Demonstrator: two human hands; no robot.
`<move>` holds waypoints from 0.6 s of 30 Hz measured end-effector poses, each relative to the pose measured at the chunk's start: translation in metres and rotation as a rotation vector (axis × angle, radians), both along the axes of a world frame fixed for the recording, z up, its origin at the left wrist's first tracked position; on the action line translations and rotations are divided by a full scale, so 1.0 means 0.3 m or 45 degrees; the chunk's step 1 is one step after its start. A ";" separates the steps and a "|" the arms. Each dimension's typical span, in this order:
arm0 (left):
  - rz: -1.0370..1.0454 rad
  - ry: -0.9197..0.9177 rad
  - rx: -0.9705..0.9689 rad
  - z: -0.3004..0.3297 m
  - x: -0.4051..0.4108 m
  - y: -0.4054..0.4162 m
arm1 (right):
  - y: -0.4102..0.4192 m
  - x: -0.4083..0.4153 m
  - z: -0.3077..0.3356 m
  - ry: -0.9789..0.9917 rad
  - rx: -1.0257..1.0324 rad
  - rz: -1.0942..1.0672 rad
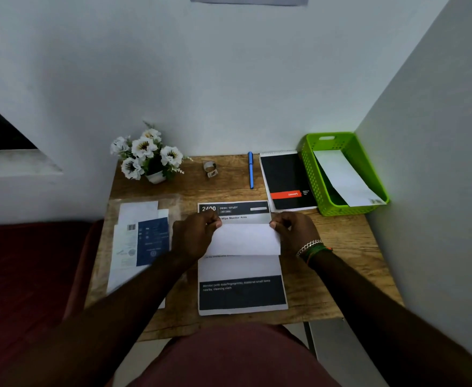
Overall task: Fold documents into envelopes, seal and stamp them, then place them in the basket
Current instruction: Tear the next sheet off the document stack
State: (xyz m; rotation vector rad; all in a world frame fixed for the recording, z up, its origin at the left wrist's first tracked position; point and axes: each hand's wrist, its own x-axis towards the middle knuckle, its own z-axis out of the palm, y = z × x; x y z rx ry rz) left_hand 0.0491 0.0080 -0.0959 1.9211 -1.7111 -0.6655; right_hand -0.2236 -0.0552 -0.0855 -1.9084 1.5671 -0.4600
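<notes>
Head view of a paper-folding step at a wooden counter (341,247). A white printed paper document with dark header and footer bands (242,291) lies flat near the middle of the counter, its lower edge close to the near edge; over its upper half is a smaller white folded paper sheet (243,240), raised at its far edge. The left hand (194,236) pinches the sheet's far left corner with curled fingers, and the right hand (292,230), with bracelets at the wrist, pinches the far right corner likewise. The sheet is judged light, thin and limp: it creases readily, sags if held at one point, and may slide on the smooth page beneath. Holding it at two opposite corners, as here, keeps the edge straight; the crease is best set by pressing along the fold against the counter. At the far right corner stands a green perforated plastic basket (313,177) holding a white envelope (346,180). Beside it lie a black notepad with a red band (285,174) and a blue pen (250,170). A clear sleeve of white and blue papers (142,236) occupies the left edge; a pot of white artificial flowers (148,157) stands at the far left corner.
</notes>
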 end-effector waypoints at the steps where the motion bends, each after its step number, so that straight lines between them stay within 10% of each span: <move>1: 0.008 -0.020 -0.006 -0.007 -0.007 0.001 | 0.003 0.000 -0.008 0.010 -0.033 -0.028; 10: -0.165 -0.266 -0.014 -0.131 -0.096 0.162 | 0.173 0.052 -0.110 0.399 -0.338 0.355; 18: -0.332 -0.526 0.254 -0.211 -0.100 0.234 | 0.223 0.054 -0.226 0.659 -0.092 0.540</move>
